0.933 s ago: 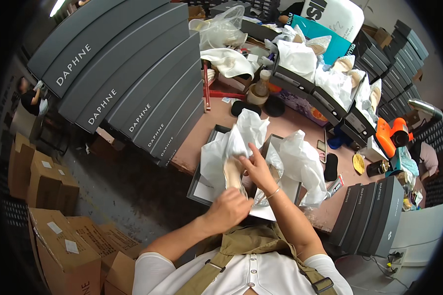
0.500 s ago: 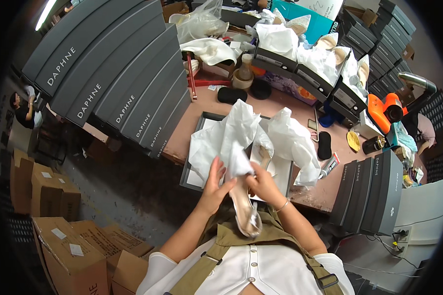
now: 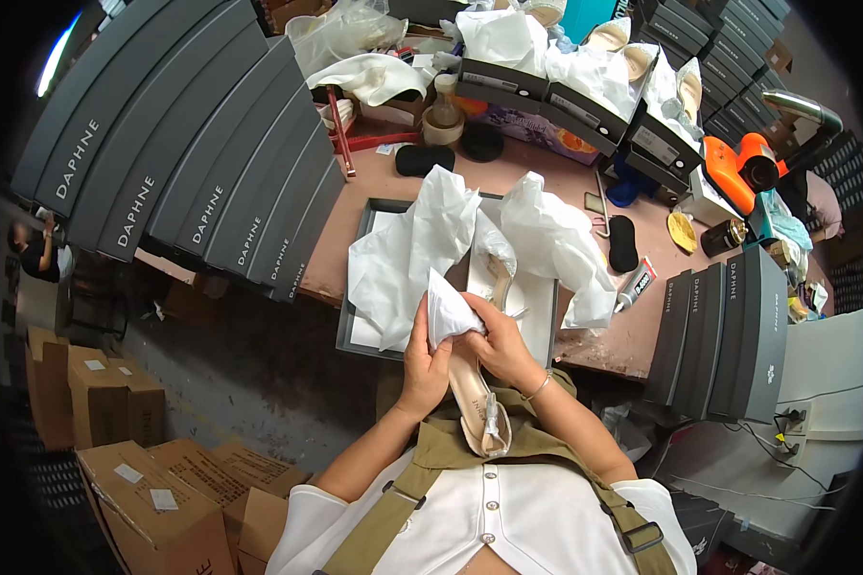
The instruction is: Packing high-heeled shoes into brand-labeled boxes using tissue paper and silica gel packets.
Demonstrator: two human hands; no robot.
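Between my hands is a light-coloured woman's shoe (image 3: pixel 468 391), its toe end away from me and covered with white tissue paper (image 3: pixel 449 311). The heel end, with a pale strap, points toward my body. My left hand (image 3: pixel 424 369) closes round the left side of the wrapped toe, thumb on the paper. On the other side, my right hand (image 3: pixel 503 350) grips the paper and shoe. Just beyond lies an open grey shoe box (image 3: pixel 353 333), holding a matching shoe (image 3: pixel 494 273). Sheets of tissue paper (image 3: pixel 417 240) stand up out of the box.
Stacked dark shoe boxes (image 3: pixel 182 153) rise at left; a shorter stack (image 3: pixel 738 335) stands at right. Open boxes with shoes (image 3: pixel 585 120) line the table's back. A glue tube (image 3: pixel 635 285), black case (image 3: pixel 622 243) and orange heat gun (image 3: pixel 738 172) are at right. Cardboard cartons (image 3: pixel 153 498) sit lower left.
The tissue paper, loose and blurred before, now sits folded snugly in a point over the shoe's toe. Both hands have closed in on it. The whole view has shifted slightly.
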